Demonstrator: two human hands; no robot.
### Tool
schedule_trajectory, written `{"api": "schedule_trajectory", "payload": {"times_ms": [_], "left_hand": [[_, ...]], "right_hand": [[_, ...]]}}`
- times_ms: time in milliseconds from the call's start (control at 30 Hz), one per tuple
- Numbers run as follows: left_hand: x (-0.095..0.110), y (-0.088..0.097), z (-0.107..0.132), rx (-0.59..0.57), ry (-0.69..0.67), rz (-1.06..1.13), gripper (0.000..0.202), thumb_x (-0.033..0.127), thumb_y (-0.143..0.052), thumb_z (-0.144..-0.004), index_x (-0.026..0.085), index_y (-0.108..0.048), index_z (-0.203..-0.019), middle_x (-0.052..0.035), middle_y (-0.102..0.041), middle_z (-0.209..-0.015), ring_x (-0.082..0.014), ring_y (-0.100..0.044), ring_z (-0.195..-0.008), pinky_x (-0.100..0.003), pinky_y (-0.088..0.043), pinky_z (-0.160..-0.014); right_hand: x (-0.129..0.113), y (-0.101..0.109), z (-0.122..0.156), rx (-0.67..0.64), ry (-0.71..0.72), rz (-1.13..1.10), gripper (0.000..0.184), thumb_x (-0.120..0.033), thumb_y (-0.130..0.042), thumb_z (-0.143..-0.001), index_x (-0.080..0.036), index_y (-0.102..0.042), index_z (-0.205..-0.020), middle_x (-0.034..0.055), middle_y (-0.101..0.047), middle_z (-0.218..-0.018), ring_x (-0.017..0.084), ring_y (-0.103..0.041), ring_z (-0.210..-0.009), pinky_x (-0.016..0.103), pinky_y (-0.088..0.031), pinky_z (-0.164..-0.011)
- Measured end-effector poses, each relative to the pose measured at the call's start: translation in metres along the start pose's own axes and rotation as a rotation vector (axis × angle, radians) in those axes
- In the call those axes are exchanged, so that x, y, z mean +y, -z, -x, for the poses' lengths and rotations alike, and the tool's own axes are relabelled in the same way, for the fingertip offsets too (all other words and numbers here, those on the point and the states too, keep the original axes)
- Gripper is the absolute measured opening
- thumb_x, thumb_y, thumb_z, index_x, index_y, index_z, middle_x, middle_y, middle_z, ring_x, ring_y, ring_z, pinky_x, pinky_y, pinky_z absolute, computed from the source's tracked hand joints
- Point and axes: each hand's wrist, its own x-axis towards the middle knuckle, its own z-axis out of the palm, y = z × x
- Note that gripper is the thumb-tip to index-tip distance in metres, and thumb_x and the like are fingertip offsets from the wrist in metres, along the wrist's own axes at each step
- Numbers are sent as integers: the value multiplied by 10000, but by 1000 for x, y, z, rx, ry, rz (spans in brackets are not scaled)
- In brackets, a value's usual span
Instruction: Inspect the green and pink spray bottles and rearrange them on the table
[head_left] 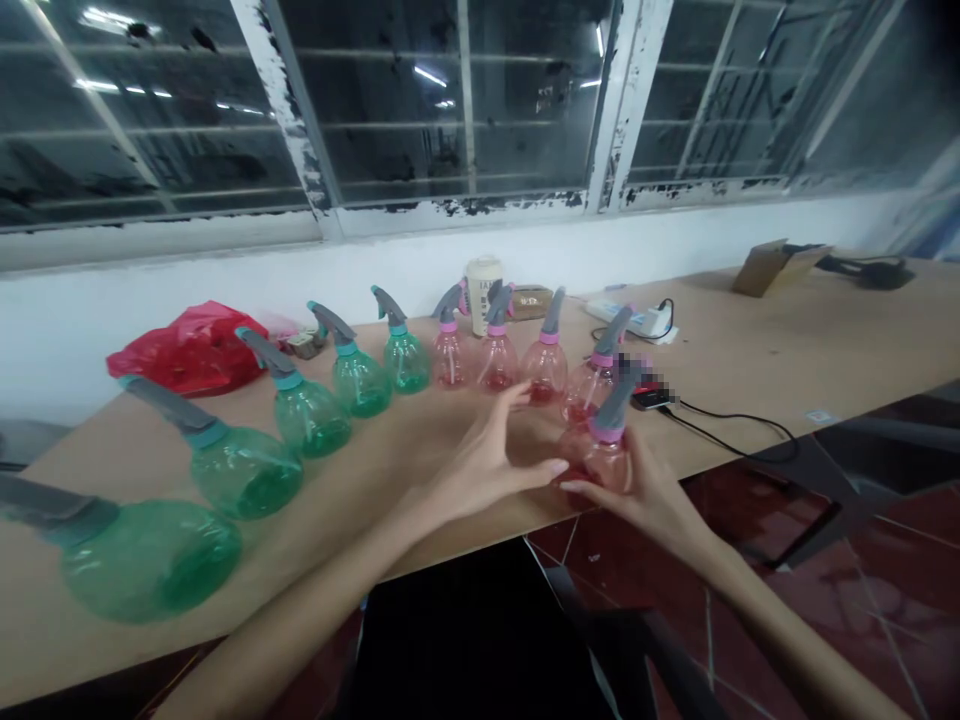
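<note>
Five green spray bottles (311, 418) and five pink spray bottles (496, 362) are forming an arc on the desk (735, 340). The right hand (651, 492) is gripping the nearest pink bottle (609, 464) by the front edge, which is partly hiding its neighbour; the left hand (484, 462) is holding nothing, thumb and fingers spreading wide. One cup (486, 268), one red bag (196, 350) and one power strip (626, 318) are sitting farther back.
</note>
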Motion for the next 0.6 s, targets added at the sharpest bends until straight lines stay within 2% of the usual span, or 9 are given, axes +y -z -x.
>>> {"api": "schedule_trajectory", "payload": {"times_ms": [167, 333, 533, 600], "left_hand": [[-21, 23, 49, 114, 72, -154, 601, 331, -661, -770, 282, -405, -1312, -90, -496, -1310, -269, -474, -1190, -466, -346, -1032], [-33, 46, 108, 284, 210, -195, 443, 332, -611, -811, 275, -462, -1225, -78, -585, -1187, -246, -557, -1095, -440, -447, -960], [-19, 69, 170, 484, 346, -278, 328, 403, -587, -810, 246, -530, -1092, -51, -661, -1051, -227, -648, -931, -378, -547, -816], [-13, 72, 186, 537, 378, -315, 293, 423, -585, -807, 245, -564, -1038, -45, -675, -1025, -224, -662, -898, -346, -562, -774]], "right_hand": [[34, 34, -5, 91, -130, 107, 665, -587, -683, -644, -210, -450, -1140, 119, -625, -1049, 321, -606, -932, 411, -462, -786], [46, 44, -15, 98, -243, 94, 698, -603, -632, -671, -186, -434, -1195, 167, -623, -1063, 328, -605, -954, 399, -462, -794], [53, 38, -20, 164, -203, 63, 776, -647, -630, -614, -169, -462, -1202, 142, -614, -1104, 330, -591, -1005, 434, -459, -856], [54, 36, -19, 199, -212, 94, 777, -664, -626, -597, -185, -480, -1191, 119, -640, -1067, 315, -617, -966, 411, -482, -825]]}}
